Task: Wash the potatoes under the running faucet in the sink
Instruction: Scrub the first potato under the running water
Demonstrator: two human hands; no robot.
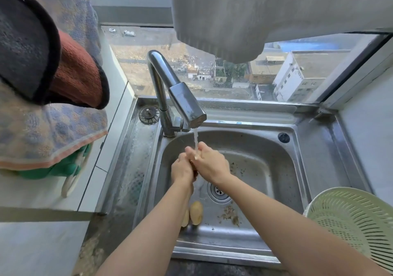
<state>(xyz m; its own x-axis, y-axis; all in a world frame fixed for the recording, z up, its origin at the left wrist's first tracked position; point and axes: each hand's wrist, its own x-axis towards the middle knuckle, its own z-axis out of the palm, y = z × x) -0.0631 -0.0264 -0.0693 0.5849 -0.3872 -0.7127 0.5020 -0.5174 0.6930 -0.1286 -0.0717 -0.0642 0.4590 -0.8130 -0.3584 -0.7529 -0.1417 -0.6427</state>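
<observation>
Water runs from the steel faucet point(187, 103) in a thin stream into the steel sink point(276, 169). My left hand point(182, 168) and my right hand point(209, 162) are clasped together under the stream around a potato point(195, 172); only a dark sliver of it shows between the palms. Two pale potatoes lie on the sink floor near the front wall: one potato point(196, 213) fully visible, the other potato point(185, 219) partly hidden behind my left forearm. The drain point(219, 190) lies just right of them.
A pale green perforated colander point(353, 222) sits on the counter at the right. Peel scraps point(230, 215) lie on the sink floor. Towels hang at the upper left point(53, 73) and a grey cloth point(255, 14) hangs above the window. A tiled ledge runs along the left.
</observation>
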